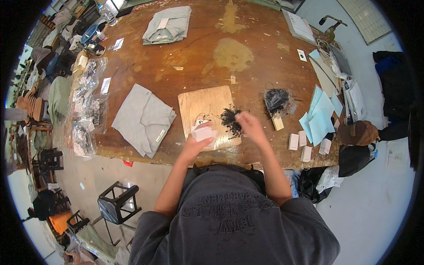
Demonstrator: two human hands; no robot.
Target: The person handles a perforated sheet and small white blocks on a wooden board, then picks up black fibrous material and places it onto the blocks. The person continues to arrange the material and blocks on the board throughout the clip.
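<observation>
Lettering upside down across dark T-shirt; label on nearer grey garment illegible.

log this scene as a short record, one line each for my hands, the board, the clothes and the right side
left hand: holding white cards
right hand: at the black strings; grip unclear
wooden board: under the cards, strings at its right edge
clothes: folded grey garment left of board, second grey garment farther back
right side: black bundle in plastic, small card stacks, light blue sheets
</observation>
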